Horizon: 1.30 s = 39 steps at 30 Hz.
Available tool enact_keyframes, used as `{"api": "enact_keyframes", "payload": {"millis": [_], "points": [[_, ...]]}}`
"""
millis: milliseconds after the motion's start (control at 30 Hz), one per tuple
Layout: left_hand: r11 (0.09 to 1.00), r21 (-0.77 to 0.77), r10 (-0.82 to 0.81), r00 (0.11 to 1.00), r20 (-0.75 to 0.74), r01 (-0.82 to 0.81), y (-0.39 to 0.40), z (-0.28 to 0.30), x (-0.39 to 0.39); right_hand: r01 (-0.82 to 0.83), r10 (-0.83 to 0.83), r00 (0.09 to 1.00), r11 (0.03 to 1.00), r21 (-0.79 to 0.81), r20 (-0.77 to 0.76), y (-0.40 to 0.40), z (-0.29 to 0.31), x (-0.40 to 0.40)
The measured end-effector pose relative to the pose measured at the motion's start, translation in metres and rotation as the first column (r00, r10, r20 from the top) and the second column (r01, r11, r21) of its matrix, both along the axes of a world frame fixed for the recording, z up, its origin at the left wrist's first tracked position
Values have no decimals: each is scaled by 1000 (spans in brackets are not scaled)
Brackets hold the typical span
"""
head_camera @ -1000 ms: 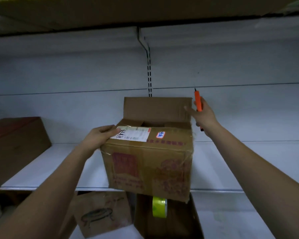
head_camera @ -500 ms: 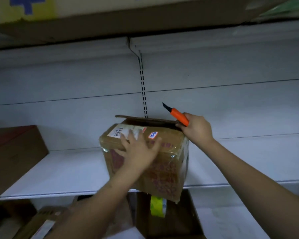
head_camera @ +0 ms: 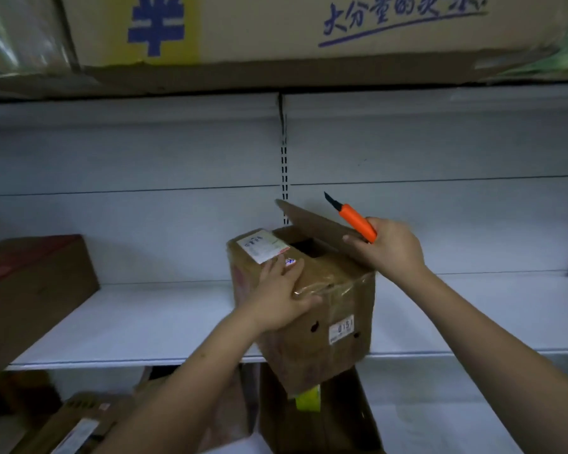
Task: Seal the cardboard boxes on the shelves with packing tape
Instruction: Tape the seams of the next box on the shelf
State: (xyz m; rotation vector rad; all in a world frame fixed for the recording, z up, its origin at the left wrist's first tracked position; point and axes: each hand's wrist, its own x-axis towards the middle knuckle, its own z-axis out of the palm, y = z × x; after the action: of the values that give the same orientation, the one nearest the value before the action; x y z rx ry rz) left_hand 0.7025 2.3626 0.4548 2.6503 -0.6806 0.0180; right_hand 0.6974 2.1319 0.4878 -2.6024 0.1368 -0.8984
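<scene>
Head view: cardboard box (head_camera: 312, 309) sits at front edge of white shelf (head_camera: 145, 319), corner overhanging. Left hand (head_camera: 277, 294) lies on near flap, fingers straight, pressing down. Right hand (head_camera: 391, 249) has fingers clamped on orange utility knife (head_camera: 356, 222), blade out, fingertip touching raised far flap (head_camera: 318, 224). Dark gap shows between flaps. Tape roll (head_camera: 308, 399) hangs below box, partly hidden. Judgement: flaps half closed, no fresh tape laid; sealing not begun. Brown box (head_camera: 30, 290) far left untouched.
</scene>
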Motion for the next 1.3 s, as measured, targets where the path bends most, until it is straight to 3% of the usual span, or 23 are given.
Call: {"api": "enact_keyframes", "payload": {"millis": [133, 200, 300, 500, 567, 667, 733, 867, 967, 1067, 1167, 1233, 1300], "points": [[998, -25, -62, 998, 32, 63, 44, 12, 8, -203, 209, 977, 973, 108, -42, 18, 3, -9], [997, 0, -75, 995, 61, 75, 49, 14, 8, -283, 291, 950, 956, 80, -110, 30, -7, -8], [997, 38, -66, 994, 87, 63, 48, 11, 12, -267, 263, 947, 964, 4, -187, 41, -21, -1], [998, -60, -31, 998, 51, 34, 42, 4, 25, -308, 386, 906, 883, 354, -175, 25, -30, 9], [996, -62, -63, 998, 10, 64, 39, 4, 29, -288, 373, 915, 869, 402, -151, 25, -37, 16], [987, 150, -63, 997, 48, 56, 29, 1, 34, -271, 351, 930, 853, 446, -106, 28, -43, 25], [977, 212, -22, 990, 142, -9, 19, -5, 33, -276, 362, 926, 838, 470, -102, 29, -44, 29], [977, 179, 42, 927, 372, -116, 3, -15, 39, -269, 330, 943, 838, 474, -49, 25, -50, 30], [980, 159, 34, 887, 461, -121, 0, -20, 50, -113, 133, 991, 837, 536, 1, 12, -81, 30], [983, 131, 32, 826, 563, -127, 3, -30, 56, 139, -46, 977, 875, 464, -207, -10, -129, 33], [989, 77, 47, 771, 635, -124, 4, -38, 60, 204, -65, 919, 922, 328, -389, -29, -175, 32], [992, 53, 52, 767, 640, -112, 3, -40, 62, 191, -149, 869, 981, 42, -471, -35, -199, 31], [993, 55, 47, 765, 643, -107, 1, -40, 63, 152, -278, 838, 946, -287, -470, -34, -212, 31]]}}
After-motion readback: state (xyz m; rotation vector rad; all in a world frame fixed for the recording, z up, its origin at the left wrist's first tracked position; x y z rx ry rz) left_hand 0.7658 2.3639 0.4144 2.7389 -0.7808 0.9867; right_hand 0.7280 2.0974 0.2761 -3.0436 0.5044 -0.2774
